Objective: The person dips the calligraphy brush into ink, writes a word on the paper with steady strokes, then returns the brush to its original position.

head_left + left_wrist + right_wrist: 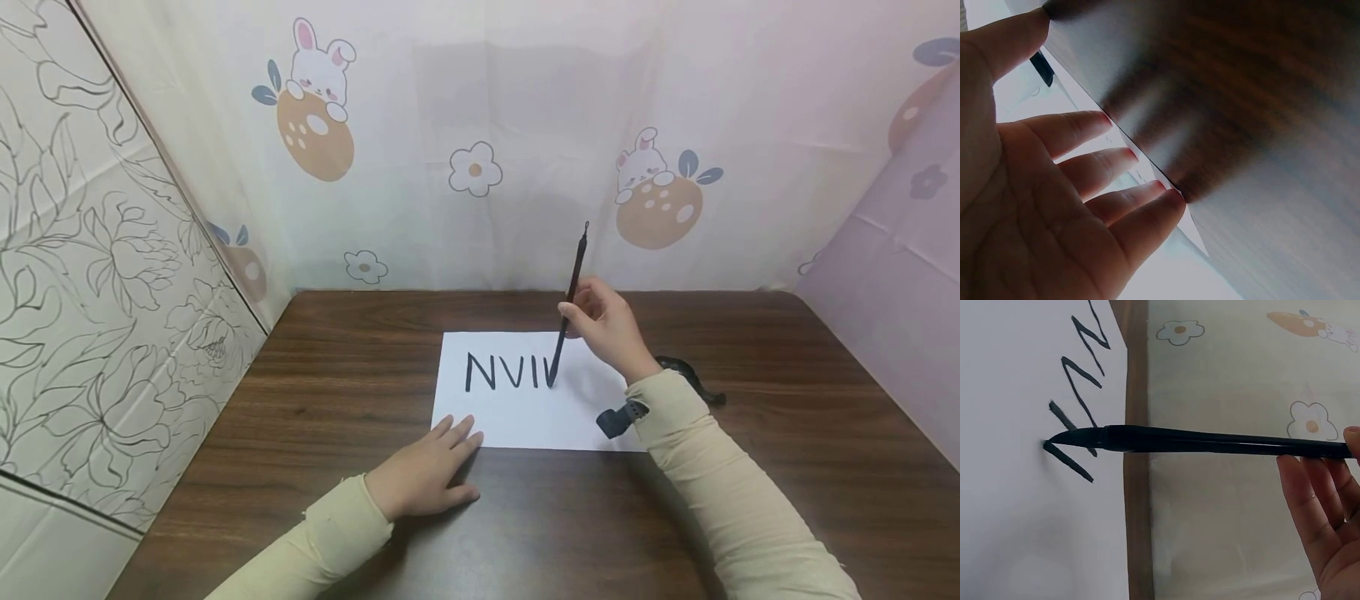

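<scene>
A sheet of white paper (525, 421) lies on the table with black brushed strokes reading N, V, I and one more slanted stroke. My right hand (603, 325) pinches a black calligraphy brush (576, 267) by its upper handle, thumb against fingers. The brush stands nearly upright, its hanging loop on top. In the right wrist view its dark bristle tip (1075, 437) meets the paper at the end of the last stroke (1069, 462). My left hand (423, 471) lies spread, palm down, its fingertips at the paper's lower left corner.
The brown wooden table (337, 358) backs onto a curtain (487, 100) printed with rabbits and flowers. A black curved object (690, 379) lies beyond the right wrist, partly behind the sleeve. A wall panel (90, 233) with line-drawn flowers runs along the left.
</scene>
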`<state>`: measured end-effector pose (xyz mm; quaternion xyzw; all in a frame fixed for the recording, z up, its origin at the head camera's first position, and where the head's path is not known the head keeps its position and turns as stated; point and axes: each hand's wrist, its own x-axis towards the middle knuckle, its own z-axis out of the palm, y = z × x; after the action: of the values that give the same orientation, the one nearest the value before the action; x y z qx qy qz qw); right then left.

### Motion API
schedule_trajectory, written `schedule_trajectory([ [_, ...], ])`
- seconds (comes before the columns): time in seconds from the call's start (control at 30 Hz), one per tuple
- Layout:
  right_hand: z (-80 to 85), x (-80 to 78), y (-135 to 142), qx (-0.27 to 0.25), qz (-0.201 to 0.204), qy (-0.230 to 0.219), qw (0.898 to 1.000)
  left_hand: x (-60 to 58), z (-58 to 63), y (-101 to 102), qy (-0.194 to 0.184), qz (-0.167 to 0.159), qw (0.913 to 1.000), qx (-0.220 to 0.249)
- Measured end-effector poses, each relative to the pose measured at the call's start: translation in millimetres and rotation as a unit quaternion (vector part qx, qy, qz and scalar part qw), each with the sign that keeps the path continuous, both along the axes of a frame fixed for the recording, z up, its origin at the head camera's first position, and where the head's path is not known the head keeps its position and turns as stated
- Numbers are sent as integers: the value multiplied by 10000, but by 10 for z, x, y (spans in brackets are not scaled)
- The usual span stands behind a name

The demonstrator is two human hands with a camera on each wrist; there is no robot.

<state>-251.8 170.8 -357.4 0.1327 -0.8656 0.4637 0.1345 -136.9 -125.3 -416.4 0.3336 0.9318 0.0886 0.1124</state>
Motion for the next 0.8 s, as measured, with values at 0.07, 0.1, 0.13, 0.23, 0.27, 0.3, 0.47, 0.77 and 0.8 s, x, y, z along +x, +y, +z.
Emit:
schedule_trajectory([
  [0.07,19,-18,13,-11,-121,96,9999,1,1,-1,-13,1,10000,15],
  [0.1,28,-29,20,-17,-198,146,9997,2,3,-2,-16,1,10000,23],
  [0.13,35,-42,28,-59,-244,195,9995,3,4,-3,-29,4,10000,35],
  [0.23,47,-82,47,-270,-359,277,9986,6,12,-4,-43,15,10000,32],
  [0.27,46,-93,53,-337,-395,267,9983,6,13,-3,-47,15,10000,32],
  [0.3,44,-103,57,-393,-424,260,9980,6,13,-3,-57,17,10000,33],
  [0.47,-13,-142,78,-509,-604,171,9967,2,0,1,-53,28,10000,-17],
  [0.77,-89,-165,78,-566,-602,312,9961,-1,8,2,-46,14,10000,-11],
  [0.8,-94,-170,78,-568,-589,328,9961,0,9,2,-46,14,10000,-2],
])
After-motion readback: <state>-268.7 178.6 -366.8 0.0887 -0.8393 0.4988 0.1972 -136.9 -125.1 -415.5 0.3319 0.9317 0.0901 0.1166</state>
